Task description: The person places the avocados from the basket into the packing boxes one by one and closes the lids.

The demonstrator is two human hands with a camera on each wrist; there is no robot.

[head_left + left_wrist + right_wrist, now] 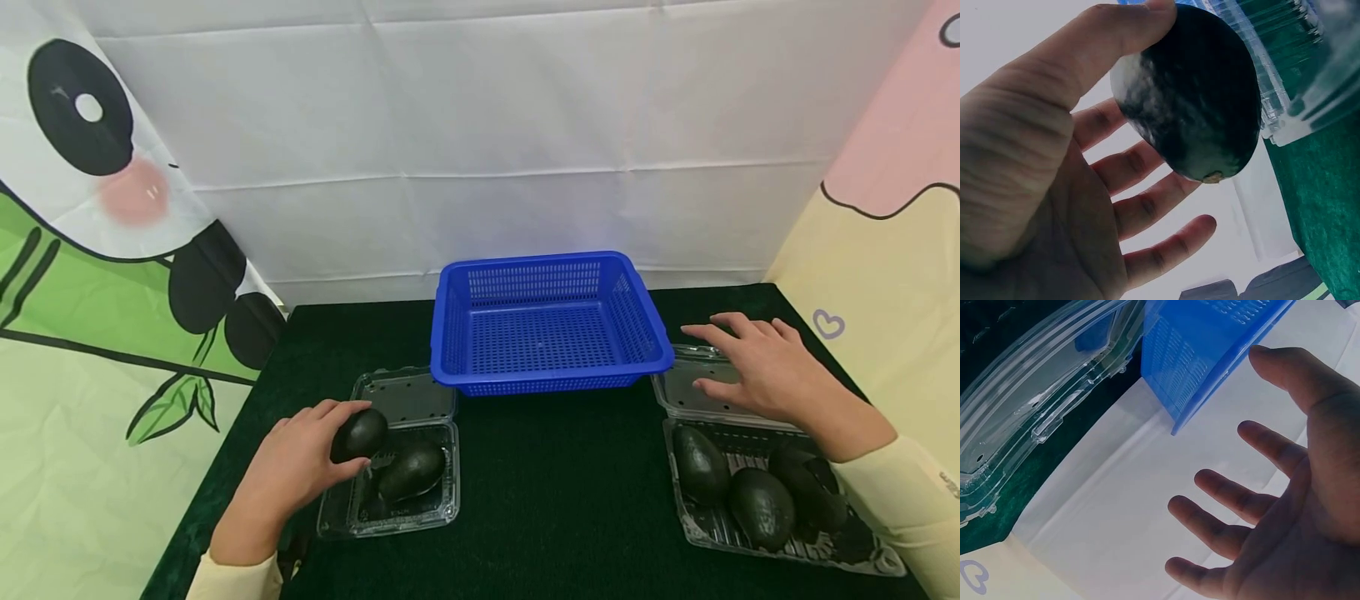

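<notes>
My left hand [300, 454] grips a dark avocado [362, 435] between thumb and fingers, over the left clear plastic clamshell box [405, 527]. In the left wrist view the held avocado [1194, 94] shows its stem end. A second avocado [412, 471] lies inside that box. My right hand [772, 367] holds nothing; its spread fingers hover over the raised lid of the right clamshell box [705, 542]. Several avocados lie in the right box, one avocado [761, 507] at its middle and another avocado [700, 464] at its left; my right sleeve covers part of this box.
A blue plastic basket [540, 379] stands at the back middle between the two boxes, overlapping both lids in the head view. Dark green cloth [555, 492] covers the table. A white curtain [487, 125] hangs behind, with printed cloths on both sides.
</notes>
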